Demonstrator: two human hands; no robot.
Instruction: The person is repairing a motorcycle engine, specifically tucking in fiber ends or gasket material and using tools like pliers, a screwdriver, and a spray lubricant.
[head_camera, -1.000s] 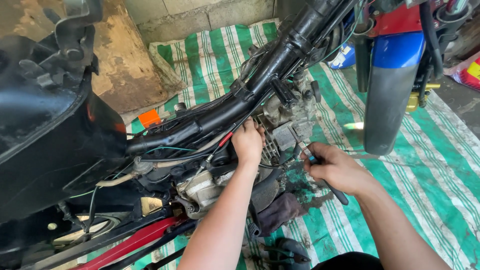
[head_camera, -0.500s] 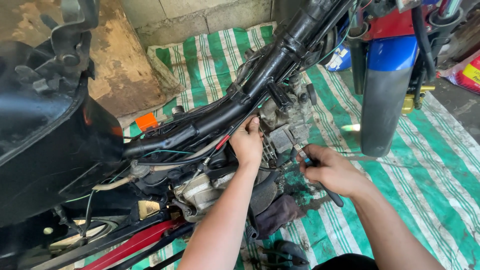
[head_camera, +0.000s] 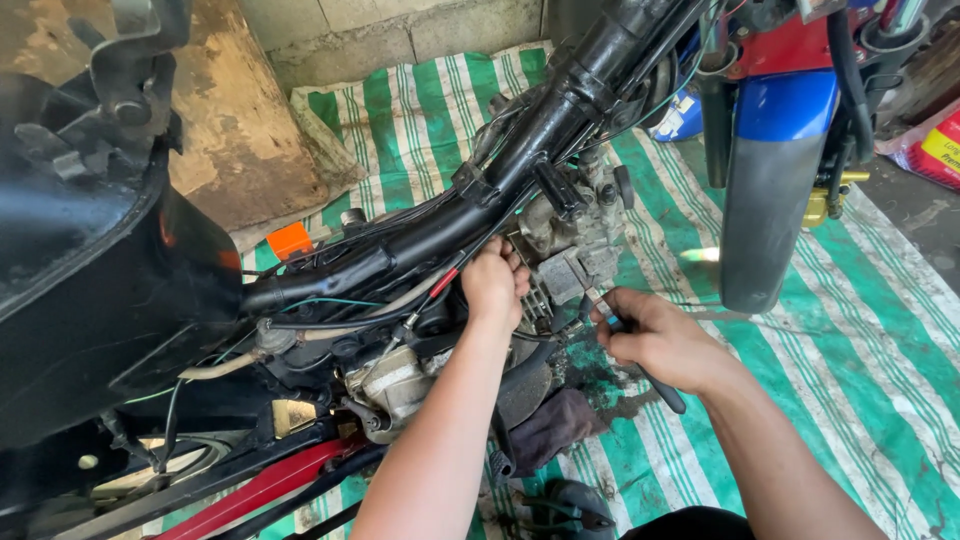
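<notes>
A stripped motorcycle lies low across the middle of the scene. Its black tubular frame (head_camera: 520, 160) is glossy and round, running from the far right down toward the near left, with thin black, red and green wires strung along it. Below the tube sits the engine (head_camera: 570, 250), a lumpy block of dull grey cast metal, greasy and finned in places. A green-and-white striped tarpaulin (head_camera: 840, 330) covers the floor, its woven surface stained dark under the engine. A dark crumpled rag (head_camera: 550, 425) lies just near of the engine.

The left hand (head_camera: 493, 283) reaches in from the near side, forearm straight, fingers curled shut and pressed against the engine just under the frame tube; what they grip is hidden. The right hand (head_camera: 655, 340) comes in from the near right, wrist bent inward, closed around a black-handled tool (head_camera: 660, 385) whose handle sticks out toward the near right while its tip points at the engine's right side.

Room is tight: the frame tube runs close above the left hand, and a blue front mudguard (head_camera: 770, 190) hangs to the far right of the right hand. Open tarpaulin lies to the right. A large glossy black body panel (head_camera: 90, 260) fills the left side.
</notes>
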